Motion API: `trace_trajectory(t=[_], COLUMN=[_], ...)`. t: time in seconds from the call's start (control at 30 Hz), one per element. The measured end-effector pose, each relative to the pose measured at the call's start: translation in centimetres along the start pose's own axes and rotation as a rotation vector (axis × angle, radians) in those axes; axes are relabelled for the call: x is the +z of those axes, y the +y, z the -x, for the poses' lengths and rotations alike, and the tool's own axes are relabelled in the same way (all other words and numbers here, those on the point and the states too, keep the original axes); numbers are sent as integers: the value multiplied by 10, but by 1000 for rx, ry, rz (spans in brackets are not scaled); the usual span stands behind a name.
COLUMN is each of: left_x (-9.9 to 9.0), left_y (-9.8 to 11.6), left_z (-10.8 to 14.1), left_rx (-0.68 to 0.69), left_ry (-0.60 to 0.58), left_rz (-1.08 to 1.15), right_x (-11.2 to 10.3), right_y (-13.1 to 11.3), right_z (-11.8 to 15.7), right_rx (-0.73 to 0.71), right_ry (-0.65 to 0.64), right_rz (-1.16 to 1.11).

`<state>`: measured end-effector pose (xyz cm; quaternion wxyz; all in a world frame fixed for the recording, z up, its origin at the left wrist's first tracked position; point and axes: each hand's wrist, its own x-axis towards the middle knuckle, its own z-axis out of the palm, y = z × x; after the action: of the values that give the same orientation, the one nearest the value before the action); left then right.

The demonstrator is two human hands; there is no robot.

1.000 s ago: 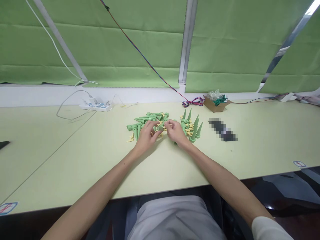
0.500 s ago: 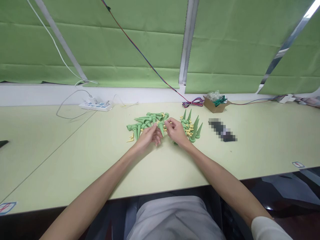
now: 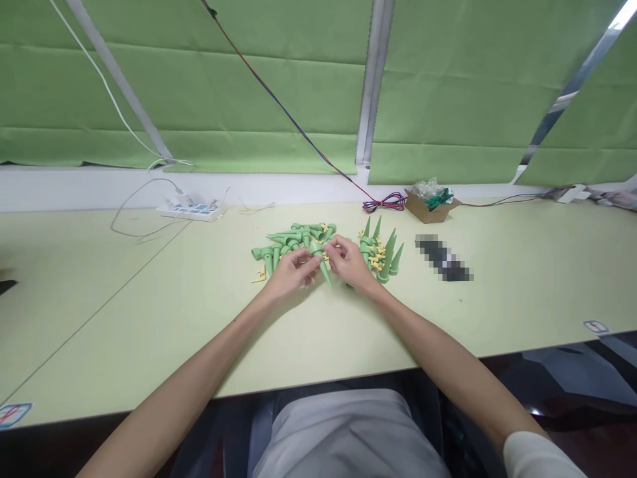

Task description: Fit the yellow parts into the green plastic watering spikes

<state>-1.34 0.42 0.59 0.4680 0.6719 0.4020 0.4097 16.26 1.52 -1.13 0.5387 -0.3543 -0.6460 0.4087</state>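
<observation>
A green spike [image 3: 323, 267] with a wide collar hangs point down between my hands, tilted to the lower right. My left hand [image 3: 292, 272] grips it from the left with thumb and fingers. Fingers of my right hand [image 3: 347, 260] are pinched together at the spike's collar; what small thing they hold, if any, is hidden. Behind my left hand lies a pile of green spikes [image 3: 293, 238], with small yellow pieces [image 3: 259, 275] at its left edge. Right of my right hand, more green spikes [image 3: 389, 255] stand and lie among yellow pieces [image 3: 377, 257].
At the back of the pale table [image 3: 164, 318] are a white power strip [image 3: 192, 210], a coiled red-blue cable [image 3: 384, 203] and a small cardboard box [image 3: 430, 211] with clear and green items. A pixelated dark object [image 3: 444, 257] lies to the right.
The spike between my hands has tilted, its tip now lower and further right. My left hand's fingers have closed around it. My right hand has barely moved.
</observation>
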Motion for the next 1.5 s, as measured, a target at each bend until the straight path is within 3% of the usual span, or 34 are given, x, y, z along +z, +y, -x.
trace_trajectory(t=[0.4, 0.6, 0.8, 0.93, 1.13, 1.33, 1.5], left_x=[3, -3, -1, 4, 7, 8, 9], left_y=[2, -9, -13, -5, 4, 9, 12], left_z=[5, 4, 3, 3, 2, -1, 1], left_rx=[257, 391, 402, 333, 59, -240, -381], left_ry=[223, 159, 166, 227, 233, 73, -43], left_rz=[-414, -609, -640, -525, -125, 379, 506], right_x=[1, 1, 2, 5, 5, 1, 0], right_y=[-6, -4, -2, -2, 0, -4, -6], right_z=[1, 1, 0, 0, 0, 2, 3], right_rx=[159, 199, 208, 207, 128, 48, 13], right_ry=[-52, -44, -18, 12, 80, 110, 86], right_rz=[-122, -69, -42, -48, 38, 100, 122])
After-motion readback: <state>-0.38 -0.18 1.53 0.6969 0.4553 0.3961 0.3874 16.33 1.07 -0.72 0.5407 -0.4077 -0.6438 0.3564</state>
